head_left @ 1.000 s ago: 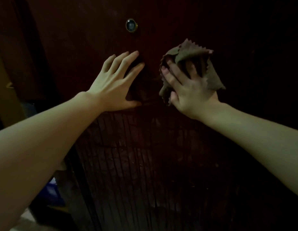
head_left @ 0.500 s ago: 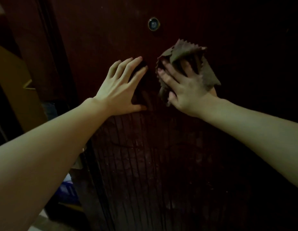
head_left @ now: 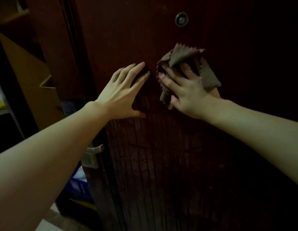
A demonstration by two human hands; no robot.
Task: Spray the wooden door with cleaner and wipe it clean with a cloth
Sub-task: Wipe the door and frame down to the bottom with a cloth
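Far left, beside door: cardboard box (head_left: 30, 77), shelf edge; blue item low down, too dark to identify.
Door handle (head_left: 93, 151): metal lever, partly hidden under left forearm.
Left hand (head_left: 121, 95): fingers straight and spread, flat on wooden door (head_left: 161, 164), holds nothing. Probably bracing the door.
Door: dark red-brown, vertical grooves on lower panel, dull streaks there; peephole (head_left: 181, 19) above the hands.
Cloth (head_left: 210, 75): brown, pinked zigzag edge, bunched, pressed on door just right of left hand, below peephole.
Right hand (head_left: 186, 92): fingers splayed over cloth, pressing it to door.
Handling, judged: cloth soft, light, limp, likely to slip or bunch; best held under flat palm at its middle. Door rigid.
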